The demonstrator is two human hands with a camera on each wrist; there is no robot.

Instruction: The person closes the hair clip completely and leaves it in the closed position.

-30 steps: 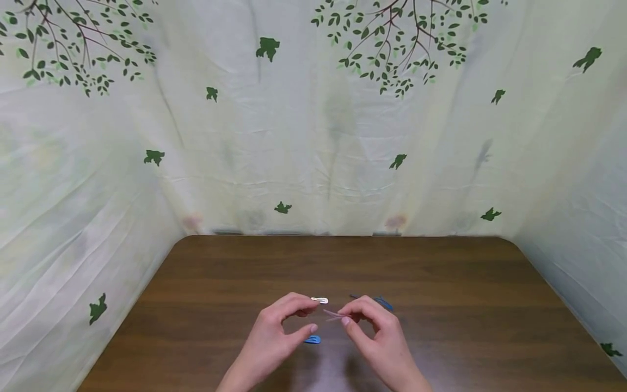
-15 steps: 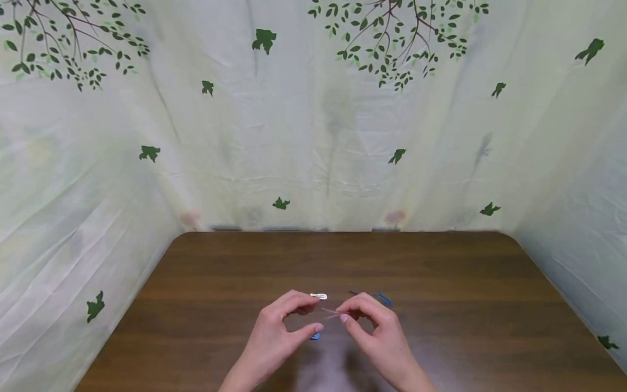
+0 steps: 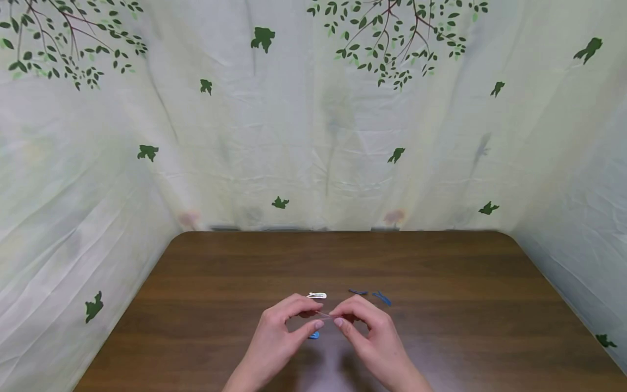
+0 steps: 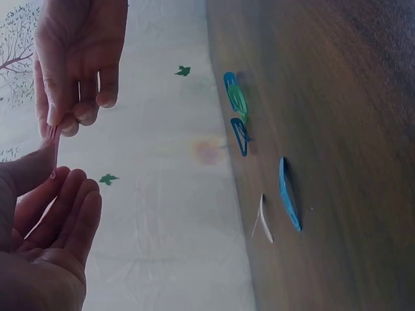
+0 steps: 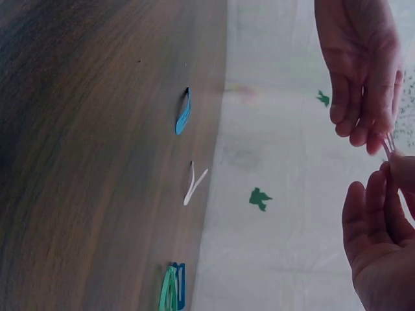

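Note:
Between my two hands is a small pink snap hair clip [image 3: 323, 316], sprung open with its arms apart. My right hand [image 3: 374, 337] pinches one end between thumb and index finger. My left hand [image 3: 276, 332] has its thumb and index finger at the other end, one on each side of the splayed arms. The left wrist view shows the pink clip [image 4: 54, 146] as a thin strip, partly covered by the left thumb. Both hands are raised above the wooden table.
On the table [image 3: 220, 267] lie a white hair clip [image 3: 317, 295], a light blue clip [image 3: 313, 335] partly behind the left thumb, and two darker blue clips [image 3: 381, 298]. The wrist views add a green clip [image 4: 238, 102]. A leaf-printed curtain [image 3: 294, 136] hangs behind.
My right hand has moved slightly left, bringing the pink hair clip's open end to the left fingertips. More of the dark blue clips behind the right hand now shows.

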